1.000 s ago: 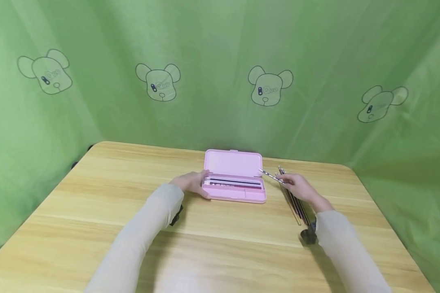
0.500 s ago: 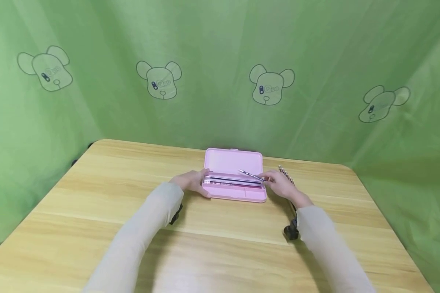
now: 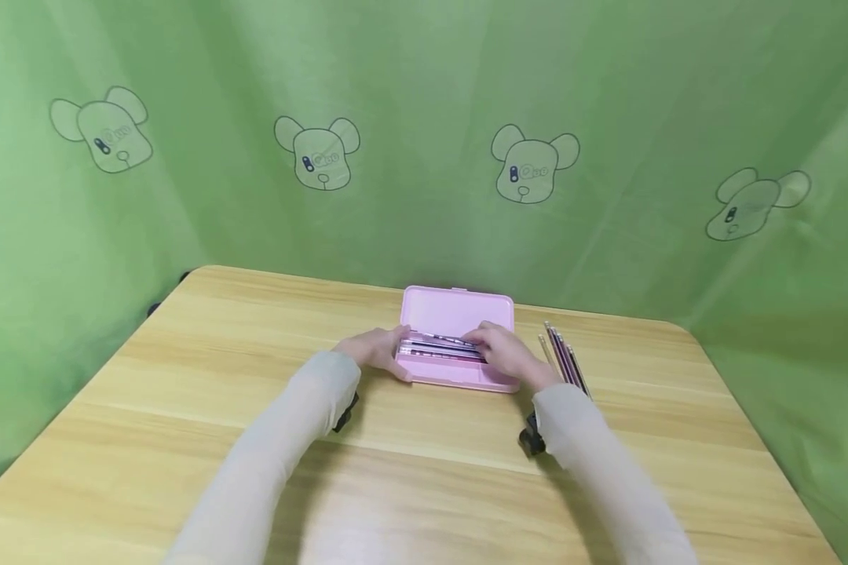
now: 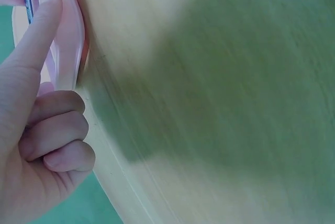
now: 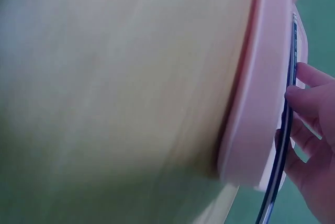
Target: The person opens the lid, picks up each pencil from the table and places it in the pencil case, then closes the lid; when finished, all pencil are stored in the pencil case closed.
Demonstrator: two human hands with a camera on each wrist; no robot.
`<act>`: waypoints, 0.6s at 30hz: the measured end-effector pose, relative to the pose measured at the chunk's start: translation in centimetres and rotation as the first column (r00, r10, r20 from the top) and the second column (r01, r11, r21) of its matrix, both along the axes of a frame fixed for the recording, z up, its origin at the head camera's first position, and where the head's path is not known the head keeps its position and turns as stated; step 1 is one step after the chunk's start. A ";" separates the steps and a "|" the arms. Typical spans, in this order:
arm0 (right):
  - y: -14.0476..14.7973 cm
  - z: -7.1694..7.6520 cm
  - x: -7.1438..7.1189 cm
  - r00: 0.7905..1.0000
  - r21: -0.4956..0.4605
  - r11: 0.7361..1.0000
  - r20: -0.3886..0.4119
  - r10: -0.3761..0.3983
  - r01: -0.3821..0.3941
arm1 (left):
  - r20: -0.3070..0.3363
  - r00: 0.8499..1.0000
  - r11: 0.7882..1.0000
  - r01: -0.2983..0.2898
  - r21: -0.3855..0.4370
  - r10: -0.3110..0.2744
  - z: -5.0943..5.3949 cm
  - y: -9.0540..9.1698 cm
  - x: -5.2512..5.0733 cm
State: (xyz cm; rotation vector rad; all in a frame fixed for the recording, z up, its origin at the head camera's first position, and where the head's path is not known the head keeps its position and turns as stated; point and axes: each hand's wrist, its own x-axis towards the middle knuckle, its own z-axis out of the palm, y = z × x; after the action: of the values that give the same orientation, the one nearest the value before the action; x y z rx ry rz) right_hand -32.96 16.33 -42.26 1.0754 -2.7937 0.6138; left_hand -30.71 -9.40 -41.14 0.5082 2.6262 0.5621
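Right hand [image 3: 503,351] has moved over the pink case [image 3: 438,310], pinching a pencil [image 5: 281,153] partly hidden; left hand [image 3: 378,349] grips the case.

Room runs between the sleeves [image 3: 275,451]; the pink case [image 3: 444,372] blocks beyond.

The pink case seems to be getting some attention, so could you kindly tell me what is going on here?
A person's left hand grips the left end of the open pink case, while the right hand pinches a pencil over it. Several pencils lie lengthwise inside, and more pencils lie on the table to the right. Whether the pinched pencil touches those inside is hard to tell.
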 end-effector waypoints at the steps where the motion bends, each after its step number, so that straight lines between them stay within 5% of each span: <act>1: -0.3 0.0 -0.1 1.000 0.015 1.000 -0.022 0.011 -0.010 | -0.004 1.000 1.000 -0.001 -0.004 0.001 0.0 0.0 -0.1; 9: -1.8 0.1 -0.4 0.995 0.063 0.997 -0.086 0.042 -0.036 | -0.002 1.000 1.000 -0.010 0.016 0.010 -0.3 -0.1 -0.3; 18: -2.1 -0.2 -0.6 0.997 0.109 0.994 -0.071 0.027 -0.020 | -0.005 1.000 1.000 -0.011 0.004 0.011 -0.1 0.0 -0.3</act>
State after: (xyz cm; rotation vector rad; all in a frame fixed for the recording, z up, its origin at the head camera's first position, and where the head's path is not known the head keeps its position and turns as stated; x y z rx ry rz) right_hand -33.58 14.21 -42.47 1.1274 -2.7842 0.4206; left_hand -31.02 -9.42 -41.25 0.4977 2.6344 0.5700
